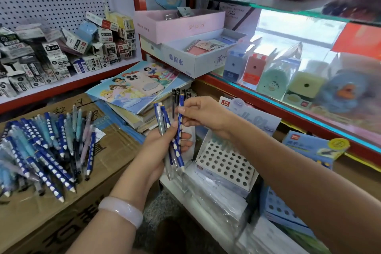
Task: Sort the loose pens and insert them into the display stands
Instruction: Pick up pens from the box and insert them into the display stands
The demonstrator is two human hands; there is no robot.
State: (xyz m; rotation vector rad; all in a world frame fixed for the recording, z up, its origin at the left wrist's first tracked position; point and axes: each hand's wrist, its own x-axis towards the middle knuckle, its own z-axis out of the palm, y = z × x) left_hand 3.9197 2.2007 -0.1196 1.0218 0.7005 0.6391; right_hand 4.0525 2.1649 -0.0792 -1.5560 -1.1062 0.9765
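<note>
Pens in hand above display stand (pixel 224 163), sorting under way.

Display stand: white, its top panel punched with rows of round holes, all visible holes unfilled, set low on a stack of plastic-wrapped packs. Left hand (pixel 162 146), up and left of the stand, is closed around a small bunch of pens (pixel 172 146), blue with white spots and grey-clear, tips pointing down. Right hand (pixel 203 114), directly above the stand, pinches one blue spotted pen (pixel 180 123) between thumb and fingertips, the pen touching the bunch. Loose pens (pixel 43 146) lie heaped on a cardboard box (pixel 68 208) far left of the stand. Black-capped pens (pixel 181 94) stand behind the hands. Phone (pixel 144 85) rests on picture books up-left of the stand.
</note>
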